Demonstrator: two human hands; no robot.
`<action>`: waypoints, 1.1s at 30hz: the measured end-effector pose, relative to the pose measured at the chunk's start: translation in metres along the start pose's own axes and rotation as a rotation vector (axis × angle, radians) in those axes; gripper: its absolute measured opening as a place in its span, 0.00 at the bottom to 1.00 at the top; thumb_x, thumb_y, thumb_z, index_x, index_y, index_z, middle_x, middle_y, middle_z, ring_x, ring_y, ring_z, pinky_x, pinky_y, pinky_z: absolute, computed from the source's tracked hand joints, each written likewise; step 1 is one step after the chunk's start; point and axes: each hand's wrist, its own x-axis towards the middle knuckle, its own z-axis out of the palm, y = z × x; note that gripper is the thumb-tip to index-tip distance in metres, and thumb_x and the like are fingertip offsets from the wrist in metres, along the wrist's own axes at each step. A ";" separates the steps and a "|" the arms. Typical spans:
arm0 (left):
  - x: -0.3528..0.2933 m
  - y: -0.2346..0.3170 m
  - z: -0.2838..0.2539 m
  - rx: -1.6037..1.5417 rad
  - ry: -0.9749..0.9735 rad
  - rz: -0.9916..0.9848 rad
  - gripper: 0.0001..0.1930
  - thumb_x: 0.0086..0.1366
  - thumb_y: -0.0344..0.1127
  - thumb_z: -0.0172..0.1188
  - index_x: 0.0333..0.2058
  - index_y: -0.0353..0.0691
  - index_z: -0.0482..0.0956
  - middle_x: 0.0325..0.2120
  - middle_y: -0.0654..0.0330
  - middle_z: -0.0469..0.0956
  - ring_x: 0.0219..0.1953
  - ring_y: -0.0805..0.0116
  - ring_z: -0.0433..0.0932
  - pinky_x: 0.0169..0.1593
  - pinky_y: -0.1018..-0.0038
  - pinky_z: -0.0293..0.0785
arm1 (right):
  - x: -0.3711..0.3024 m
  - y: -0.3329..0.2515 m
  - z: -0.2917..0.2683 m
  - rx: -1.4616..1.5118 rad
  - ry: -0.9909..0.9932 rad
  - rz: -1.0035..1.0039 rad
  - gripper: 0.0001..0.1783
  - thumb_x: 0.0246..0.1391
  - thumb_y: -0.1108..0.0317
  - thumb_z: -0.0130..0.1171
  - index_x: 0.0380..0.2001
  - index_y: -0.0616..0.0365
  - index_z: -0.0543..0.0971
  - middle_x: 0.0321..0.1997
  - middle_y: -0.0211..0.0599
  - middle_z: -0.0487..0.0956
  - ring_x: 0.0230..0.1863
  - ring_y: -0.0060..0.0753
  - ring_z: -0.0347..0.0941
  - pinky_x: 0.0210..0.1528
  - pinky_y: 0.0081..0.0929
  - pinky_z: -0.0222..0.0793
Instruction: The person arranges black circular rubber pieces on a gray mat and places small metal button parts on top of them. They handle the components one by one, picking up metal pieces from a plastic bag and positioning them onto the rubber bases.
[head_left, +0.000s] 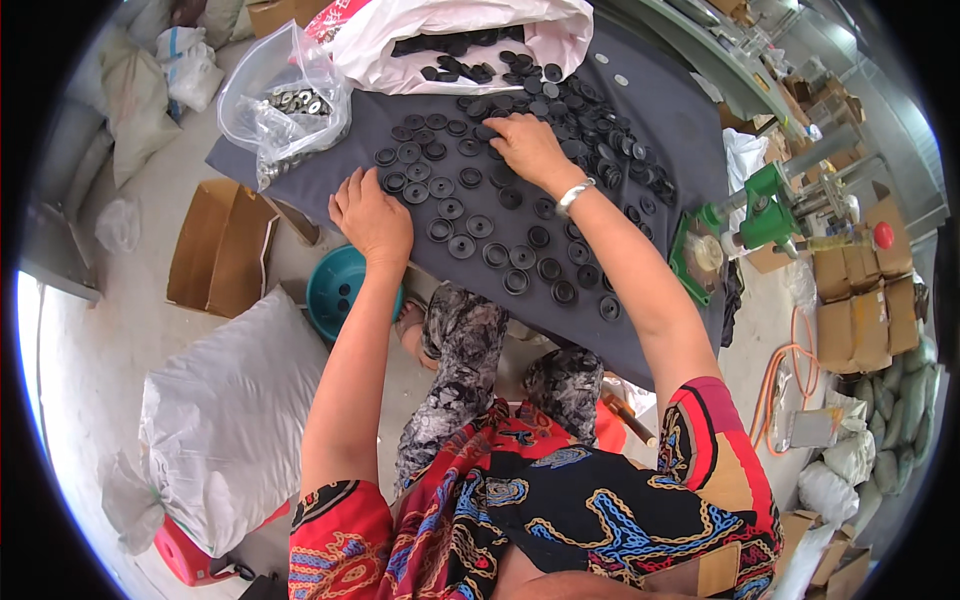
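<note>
Round black discs with raised rims (480, 226) lie face up in loose rows across the dark grey cloth. My right hand (530, 148), with a silver bangle at the wrist, reaches to the far middle of the table. Its thumb and fingertips close on a black disc (486, 132), at the near side of a heap of more such discs (592, 118). At the left of the rows, my left hand (372, 218) rests on the cloth by the table edge. Its fingers are apart and it holds nothing I can see; the nearest discs are just right of its fingertips.
A white sack (455, 45) spills black discs at the far edge. Left of it sits a clear bag of metal-centred rings (290, 100). A green hand press (745, 225) stands at the right. Below the left edge are a teal basin (325, 290), cardboard box (222, 245) and full white sack (235, 410).
</note>
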 end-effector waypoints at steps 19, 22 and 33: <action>0.001 0.002 -0.004 0.006 -0.040 -0.005 0.14 0.53 0.29 0.55 0.41 0.40 0.78 0.46 0.57 0.77 0.54 0.56 0.70 0.62 0.50 0.54 | 0.028 0.001 0.007 0.058 -0.070 0.007 0.15 0.48 0.70 0.58 0.42 0.56 0.77 0.40 0.52 0.75 0.44 0.54 0.74 0.48 0.44 0.70; 0.000 0.003 -0.005 -0.003 -0.038 -0.006 0.14 0.53 0.30 0.56 0.40 0.40 0.78 0.46 0.57 0.77 0.54 0.56 0.70 0.62 0.50 0.54 | 0.014 -0.003 -0.013 0.152 0.033 0.004 0.15 0.46 0.69 0.60 0.40 0.58 0.77 0.36 0.48 0.75 0.40 0.50 0.75 0.44 0.41 0.70; 0.001 0.002 -0.003 0.024 -0.044 0.005 0.14 0.53 0.30 0.56 0.40 0.41 0.79 0.46 0.58 0.77 0.54 0.57 0.70 0.62 0.51 0.53 | -0.073 -0.040 -0.011 0.185 -0.008 -0.163 0.12 0.47 0.64 0.64 0.36 0.53 0.78 0.37 0.33 0.79 0.45 0.38 0.70 0.48 0.36 0.59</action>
